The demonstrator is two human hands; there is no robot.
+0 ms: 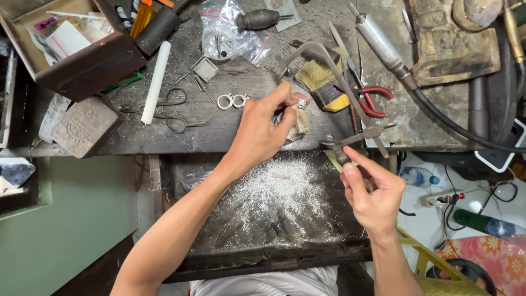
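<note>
Silver ring (302, 103) sits pinched in the left hand's (262, 131) fingers above the dark scarred worktop (230, 123); the right hand (372, 192) grips a metal-framed jeweller's saw (334, 82) just beside it.

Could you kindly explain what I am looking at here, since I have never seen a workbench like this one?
The single picture comes from a camera worn on a person's head, looking down at their own two bare hands over a dark, worn workbench. The left hand pinches a small silvery ring against a wooden peg. The right hand grips the handle of a small saw frame that arches up over the ring. Below the hands, a dark tray is strewn with pale metal filings. On the bench lie a brush, red-handled pliers, scissors, a white stick, two more rings and a flexible-shaft handpiece.
</note>
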